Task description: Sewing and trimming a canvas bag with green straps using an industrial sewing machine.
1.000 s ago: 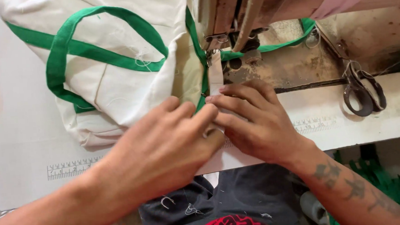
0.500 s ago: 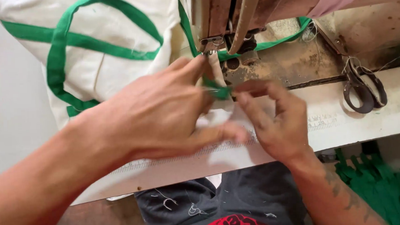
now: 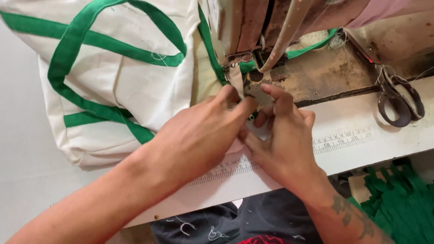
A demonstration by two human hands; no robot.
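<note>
A cream cloth bag [image 3: 120,67] with green strap handles [image 3: 79,40] lies on the white table [image 3: 16,162], its right edge under the sewing machine head [image 3: 251,21]. My left hand [image 3: 198,138] pinches a small piece of cream fabric right at the presser foot [image 3: 241,68]. My right hand [image 3: 282,138] meets it from the right, fingertips pressed on the same piece just below the needle. The fabric between my fingers is mostly hidden.
Black-handled scissors [image 3: 396,100] lie on the machine bed at the right. A printed ruler strip [image 3: 337,143] runs along the table's front edge. A heap of green straps [image 3: 410,211] sits below the table at the right. My dark clothing shows at the bottom.
Both hands have moved up to the presser foot and closed together on the fabric there. The view has shifted slightly, with the bag lying further left.
</note>
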